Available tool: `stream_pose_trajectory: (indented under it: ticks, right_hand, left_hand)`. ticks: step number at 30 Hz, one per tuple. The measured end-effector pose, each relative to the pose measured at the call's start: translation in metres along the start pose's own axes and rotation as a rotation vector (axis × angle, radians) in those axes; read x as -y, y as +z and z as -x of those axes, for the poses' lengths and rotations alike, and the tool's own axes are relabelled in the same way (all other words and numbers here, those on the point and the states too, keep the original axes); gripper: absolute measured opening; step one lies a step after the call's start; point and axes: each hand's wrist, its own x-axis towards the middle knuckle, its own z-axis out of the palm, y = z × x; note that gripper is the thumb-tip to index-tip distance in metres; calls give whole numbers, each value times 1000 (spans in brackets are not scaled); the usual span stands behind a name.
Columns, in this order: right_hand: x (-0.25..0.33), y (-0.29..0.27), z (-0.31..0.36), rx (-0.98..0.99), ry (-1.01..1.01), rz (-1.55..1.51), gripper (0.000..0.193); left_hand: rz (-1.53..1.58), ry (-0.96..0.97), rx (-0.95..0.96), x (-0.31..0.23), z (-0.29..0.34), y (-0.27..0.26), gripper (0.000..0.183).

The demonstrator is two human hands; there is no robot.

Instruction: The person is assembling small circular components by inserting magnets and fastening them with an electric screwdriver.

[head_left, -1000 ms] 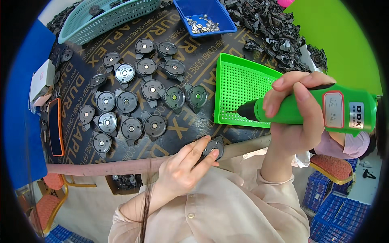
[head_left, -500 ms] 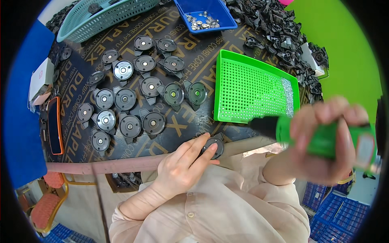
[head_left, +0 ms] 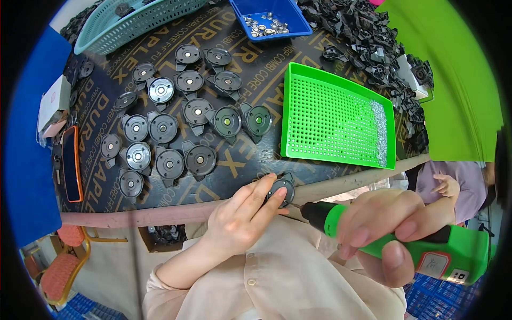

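My left hand (head_left: pixel 240 216) grips a round black plastic part (head_left: pixel 281 191) at the table's front edge, its fingers pressed on the disc. In my right hand (head_left: pixel 384 224) is a green and black electric screwdriver (head_left: pixel 426 248), its fingers wrapped round the body. The thin bit (head_left: pixel 294 205) points left and reaches the rim of the held part; whether it touches a screw I cannot make out. Several similar black parts (head_left: pixel 169 164) with metal centres lie in loose rows on the table. Small silver screws (head_left: pixel 380 133) gather at the right end of a green perforated tray (head_left: pixel 341 159).
A blue bin (head_left: pixel 306 33) with small metal pieces and a pale teal basket (head_left: pixel 133 26) stand at the back. Black parts (head_left: pixel 368 48) are heaped at back right. An orange-edged phone (head_left: pixel 72 164) lies at left. Another person (head_left: pixel 453 184) is at the right.
My right hand has brought the screwdriver from beside the green tray down and left, its bit now at the held part. My left hand stays in place. Another person now shows at right.
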Motion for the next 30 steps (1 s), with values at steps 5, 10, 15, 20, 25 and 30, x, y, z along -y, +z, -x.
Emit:
stream_pose_trajectory:
  ticks: [5, 10, 15, 20, 25, 30]
  right_hand:
    - [-9, 4, 1, 70, -41, -34, 24]
    - [-6, 4, -3, -13, -122, -107, 24]
    - [7, -30, -7, -152, -239, -102, 22]
    - [-1, -57, -8, -192, -304, -94, 25]
    - [-21, -44, -36, -358, -324, -67, 23]
    - [-54, -42, -61, -330, -265, -39, 18]
  left_hand:
    - [-104, 95, -14, 3, 2, 2, 31]
    - [-74, 52, -15, 1, 4, -5, 39]
    - [-2, -285, 125, -13, 38, -92, 42]
    - [-407, -572, -5, -37, 32, -146, 47]
    - [-522, -336, -42, 6, -48, -71, 46]
    - [-558, -313, 66, 31, -89, -26, 36]
